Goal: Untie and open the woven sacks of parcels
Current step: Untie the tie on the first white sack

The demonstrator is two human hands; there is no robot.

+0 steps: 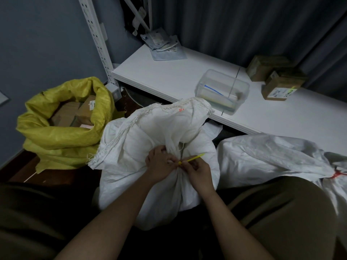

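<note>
Pinching the yellow tie [191, 158], tail pointing up-right, both hands [180, 166] grip the white sack's [150, 128] neck.

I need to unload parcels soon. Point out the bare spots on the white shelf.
The white shelf is bare between the grey mailers and the clear plastic box, and again right of that box, in front of the cardboard boxes. The back right corner is crowded.

White sack [150, 132] (yellow-tied neck), upright
</note>
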